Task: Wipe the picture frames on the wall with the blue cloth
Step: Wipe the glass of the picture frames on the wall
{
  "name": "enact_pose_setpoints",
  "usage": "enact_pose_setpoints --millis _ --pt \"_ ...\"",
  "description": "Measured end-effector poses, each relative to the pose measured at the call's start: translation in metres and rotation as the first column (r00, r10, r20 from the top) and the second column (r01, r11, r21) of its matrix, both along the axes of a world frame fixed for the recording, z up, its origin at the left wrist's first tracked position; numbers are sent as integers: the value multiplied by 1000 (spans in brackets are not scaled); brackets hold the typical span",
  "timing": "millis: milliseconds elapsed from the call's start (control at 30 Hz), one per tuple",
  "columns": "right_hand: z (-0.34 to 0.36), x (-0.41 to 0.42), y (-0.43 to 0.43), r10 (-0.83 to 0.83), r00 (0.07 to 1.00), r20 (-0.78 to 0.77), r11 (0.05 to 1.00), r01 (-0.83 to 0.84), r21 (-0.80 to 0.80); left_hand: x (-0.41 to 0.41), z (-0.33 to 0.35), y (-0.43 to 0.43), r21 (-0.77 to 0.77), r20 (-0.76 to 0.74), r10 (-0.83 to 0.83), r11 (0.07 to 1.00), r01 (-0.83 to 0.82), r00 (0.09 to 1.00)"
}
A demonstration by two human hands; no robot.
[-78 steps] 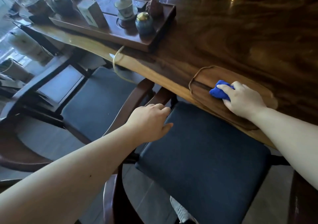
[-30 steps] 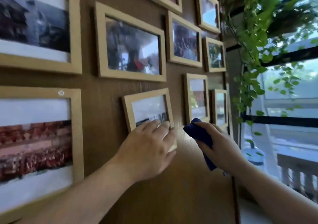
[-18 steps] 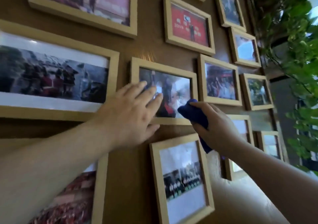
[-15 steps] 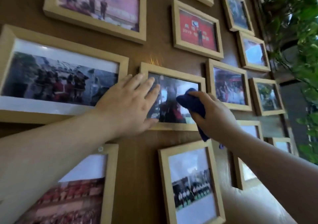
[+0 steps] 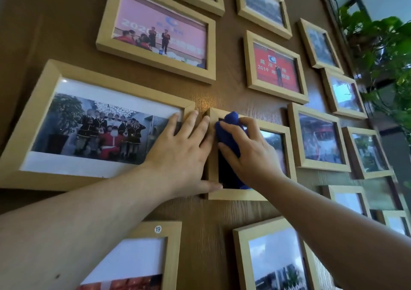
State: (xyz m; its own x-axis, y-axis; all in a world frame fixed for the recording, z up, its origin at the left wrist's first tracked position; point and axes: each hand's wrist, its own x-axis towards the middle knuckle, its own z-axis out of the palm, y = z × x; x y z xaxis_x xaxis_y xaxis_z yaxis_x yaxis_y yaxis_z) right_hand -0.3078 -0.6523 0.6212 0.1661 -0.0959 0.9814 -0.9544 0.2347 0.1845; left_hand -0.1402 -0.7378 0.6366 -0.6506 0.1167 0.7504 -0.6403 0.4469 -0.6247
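Several light wooden picture frames hang on a brown wood-grain wall. My right hand [image 5: 246,154] holds the blue cloth [image 5: 228,134] and presses it against the glass of the middle frame [image 5: 275,129], near its upper left corner. My left hand [image 5: 184,154] lies flat with fingers spread on the wall, across the left edge of that frame and the right end of the large group-photo frame [image 5: 44,102]. Its thumb rests on the middle frame's lower left corner. Both hands hide much of the middle frame's picture.
A pink-photo frame [image 5: 155,31] and a red-photo frame [image 5: 275,67] hang above. More frames fill the right side and below, one with a sticker numbered 19 [image 5: 157,229]. A leafy green plant [image 5: 382,45] hangs at the right edge by a window.
Earlier I picked the cloth up at a wooden table, then turned to the wall. Since half a second ago the cloth has slid left across the middle frame's glass, and my left hand has shifted slightly left.
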Motion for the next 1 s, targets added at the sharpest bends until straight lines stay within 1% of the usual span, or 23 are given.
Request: enact_pose_setpoints --millis 67,133,167,233,333,400,467,533,600,667,700,767,833,867,933,1000 --pt "-1 -9 5 -20 999 -32 1000 21 6 -1 1 -1 18 4 -1 1000 1 1000" --pt "-3 -26 12 -95 993 -69 995 97 23 -3 2 -2 28 16 1 1000 -1 1000" --pt "-4 -36 17 -131 989 -61 991 133 28 -3 3 -3 28 21 1 1000 -2 1000" --pt "-5 -57 27 -180 984 5 983 180 19 -3 4 -3 28 22 4 1000 -5 1000" --pt "-8 -84 40 -233 958 165 972 235 5 -5 4 -2 34 25 12 999 -13 1000" --pt "-12 -92 44 -244 936 254 968 253 -1 -6 4 -2 35 28 16 999 -17 999" --pt "-13 -87 43 -227 928 295 971 240 -9 -6 4 -2 34 27 14 999 -15 1000" --pt "-13 -68 36 -170 954 245 985 172 17 -6 4 -3 33 23 9 999 -10 1000" --pt "-15 -39 25 -113 989 93 992 106 75 -6 3 -3 28 19 0 1000 -1 1000" --pt "-20 -15 14 -86 994 -71 988 95 121 -6 3 -3 21 8 -8 1000 8 1000" --pt "-21 -10 12 -77 991 -111 987 91 133 -6 3 -2 19 7 -7 1000 7 1000" --pt "-23 -14 15 -83 988 -129 984 102 148 -7 3 -1 24 13 -2 1000 1 1000" --pt "-27 -31 26 -143 982 -124 976 161 147 -6 4 -1 35 16 2 999 -3 1000" --pt "-30 -41 32 -182 978 -98 970 195 143 -6 4 -1 41 18 1 999 -2 1000" --pt "-35 -63 47 -265 964 1 954 262 144 -6 4 -1 50 21 -5 999 4 1000" --pt "-40 -78 60 -349 934 80 928 332 171 -6 3 -1 49 20 -6 999 5 1000"
